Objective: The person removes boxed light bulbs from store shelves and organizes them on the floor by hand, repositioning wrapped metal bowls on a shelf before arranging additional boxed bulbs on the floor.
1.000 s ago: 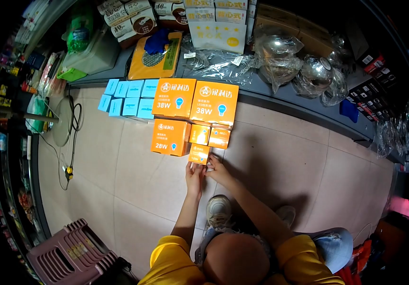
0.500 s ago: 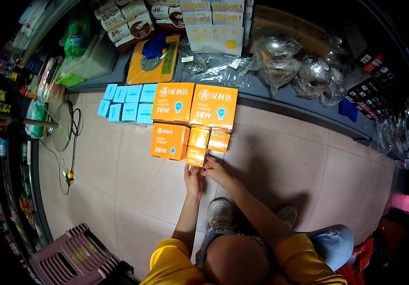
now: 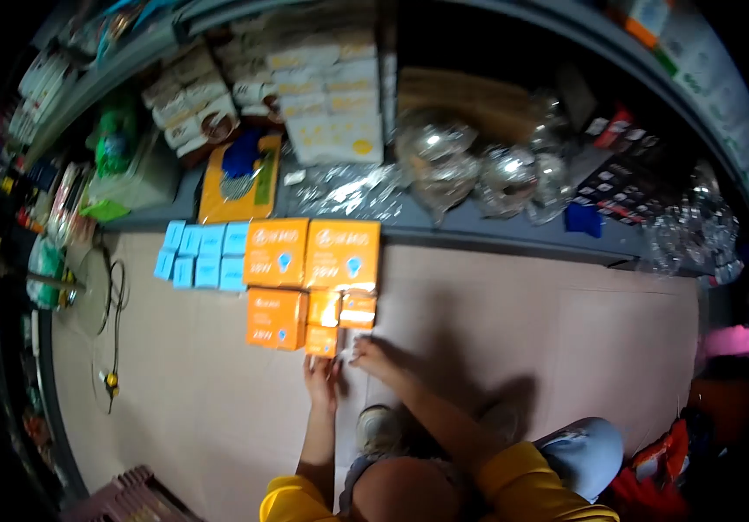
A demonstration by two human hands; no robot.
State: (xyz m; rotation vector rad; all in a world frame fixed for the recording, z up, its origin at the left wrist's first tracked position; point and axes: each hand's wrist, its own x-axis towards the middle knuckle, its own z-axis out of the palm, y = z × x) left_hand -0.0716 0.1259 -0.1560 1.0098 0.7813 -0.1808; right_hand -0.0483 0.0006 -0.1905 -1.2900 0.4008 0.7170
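Observation:
Several orange bulb boxes stand grouped on the floor: two large boxes at the back, a medium box at front left, and smaller ones beside it. The nearest small orange box sticks out towards me. My left hand reaches up to its near edge, fingers stretched and apart, fingertips at the box. Just right of that box is my right hand, its fingers loosely bent and blurred, with a gap to the box. Another small orange box lies above the right hand. Light blue boxes adjoin the group at left.
Behind the boxes runs a grey shelf with plastic-wrapped metal bowls, white packs and an orange package. A black cable lies at left. A dark pink plastic stool stands at lower left.
The view has tilted up and turned, so everything sits lower and further left. My right hand has come away from the nearest small box, while the left stays at its near edge.

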